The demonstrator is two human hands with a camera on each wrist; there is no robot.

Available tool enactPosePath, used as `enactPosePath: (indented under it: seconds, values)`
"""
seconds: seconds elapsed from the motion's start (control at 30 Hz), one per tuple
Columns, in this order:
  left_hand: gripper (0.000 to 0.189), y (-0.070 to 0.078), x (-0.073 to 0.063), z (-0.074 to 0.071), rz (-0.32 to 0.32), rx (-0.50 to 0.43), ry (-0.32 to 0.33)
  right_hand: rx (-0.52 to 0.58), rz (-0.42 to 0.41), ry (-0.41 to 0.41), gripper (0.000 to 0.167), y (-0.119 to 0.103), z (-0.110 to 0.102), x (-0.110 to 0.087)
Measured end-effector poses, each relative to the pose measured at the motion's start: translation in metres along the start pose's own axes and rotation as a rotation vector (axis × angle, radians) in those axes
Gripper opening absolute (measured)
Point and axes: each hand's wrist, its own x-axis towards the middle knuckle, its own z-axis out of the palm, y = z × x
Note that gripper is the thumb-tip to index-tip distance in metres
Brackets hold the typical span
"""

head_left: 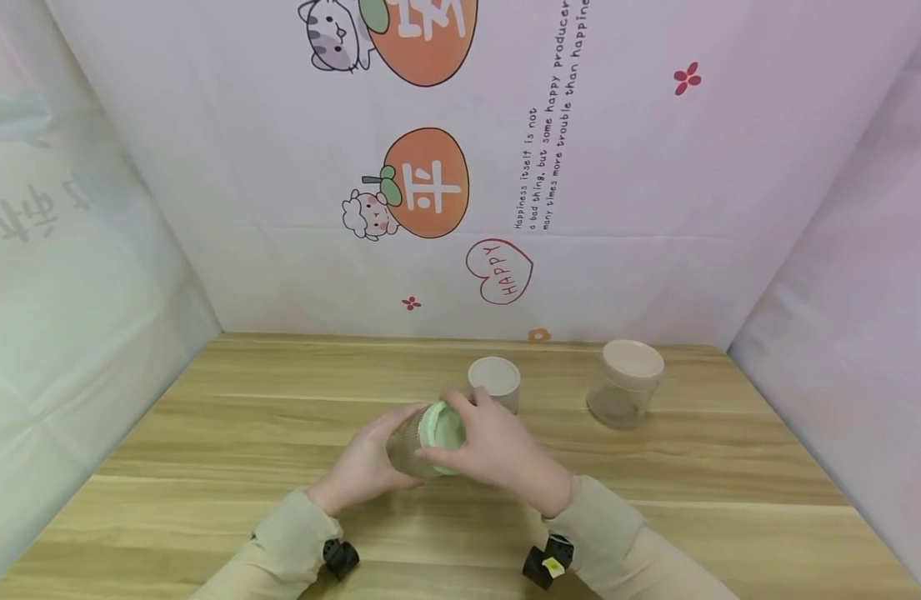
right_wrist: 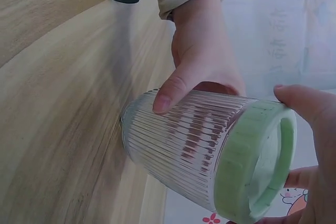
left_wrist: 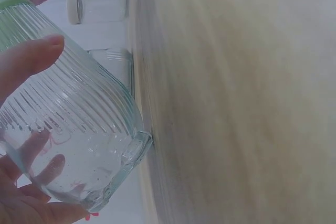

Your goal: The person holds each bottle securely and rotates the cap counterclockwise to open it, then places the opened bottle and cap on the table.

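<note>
A ribbed clear glass jar [left_wrist: 79, 98] with a pale green lid [right_wrist: 247, 156] is tilted over the table, its lid end pointing right in the head view. My left hand [head_left: 370, 460] grips the ribbed body, thumb on one side and fingers round the other. At the lid, my right hand [head_left: 498, 442] holds the rim between thumb and fingers. The jar's lower edge comes right down at the wood in both wrist views. Through the glass, the left fingers show and the inside looks bare.
Behind the right hand stands a small jar with a white lid [head_left: 494, 377]. Farther right is a clear jar [head_left: 616, 402] with a cream lid. Both rest on the wooden table [head_left: 242, 417], which printed white cloth [head_left: 618, 250] encloses at the back and sides.
</note>
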Motion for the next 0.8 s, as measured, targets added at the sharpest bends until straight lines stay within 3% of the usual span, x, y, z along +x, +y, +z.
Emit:
enactPosePath:
  seconds: [0.27, 0.6, 0.8]
  values:
    - [0.092, 0.0002, -0.0005, -0.0003, 0.026, 0.022, 0.015, -0.005, -0.127, 0.062, 0.069, 0.0035, -0.0001, -0.0024]
    - [0.092, -0.0013, 0.0004, -0.0013, 0.028, 0.016, 0.013, -0.061, -0.235, 0.07, 0.067, 0.0062, 0.0003, -0.0021]
    - [0.093, -0.0017, -0.0016, -0.0006, 0.012, 0.028, 0.023, -0.066, -0.279, 0.035, 0.07, 0.0081, 0.0003, -0.0023]
